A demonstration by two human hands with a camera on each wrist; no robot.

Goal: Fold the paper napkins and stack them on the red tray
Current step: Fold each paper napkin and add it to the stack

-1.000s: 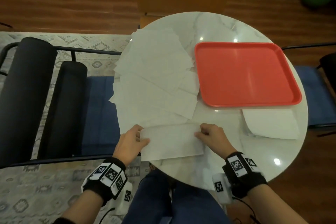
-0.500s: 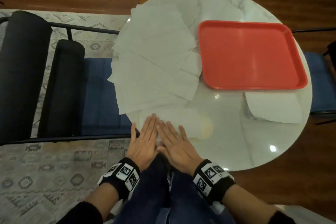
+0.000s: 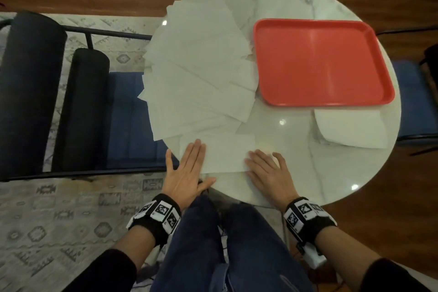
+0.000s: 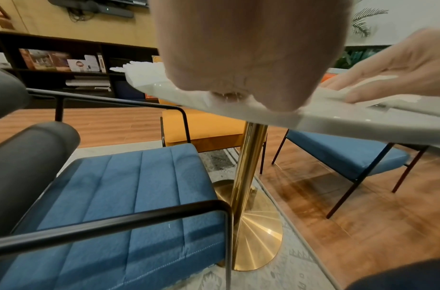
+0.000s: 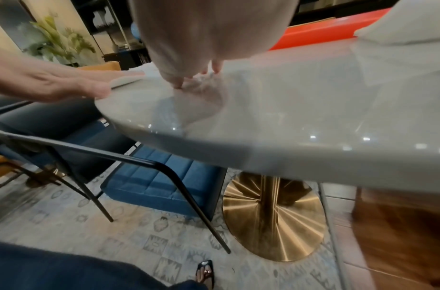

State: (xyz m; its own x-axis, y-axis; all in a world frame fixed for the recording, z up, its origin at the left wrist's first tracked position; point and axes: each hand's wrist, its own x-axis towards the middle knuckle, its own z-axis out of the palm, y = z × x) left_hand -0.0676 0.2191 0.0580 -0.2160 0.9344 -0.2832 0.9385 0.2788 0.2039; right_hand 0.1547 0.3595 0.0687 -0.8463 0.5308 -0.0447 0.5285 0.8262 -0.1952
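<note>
A folded white napkin (image 3: 225, 153) lies at the near edge of the round marble table (image 3: 296, 173). My left hand (image 3: 187, 168) presses flat on its left end, fingers straight. My right hand (image 3: 265, 168) presses flat on its right end, fingers spread. A fan of several unfolded napkins (image 3: 199, 71) covers the table's left half. The red tray (image 3: 320, 61) sits at the right with nothing on it. In the right wrist view the tray (image 5: 325, 31) shows as an orange-red strip beyond my right hand (image 5: 201, 39).
A folded napkin pile (image 3: 350, 129) lies in front of the tray near the table's right edge. A blue-seated chair with black bolsters (image 3: 78, 106) stands to the left, another blue chair (image 3: 412, 92) to the right. The table's gold pedestal (image 4: 248, 176) stands beneath.
A second ago both hands pinched the napkin's ends while folding it. Half a second ago they pressed side by side at the middle; now they have slid apart to the napkin's ends.
</note>
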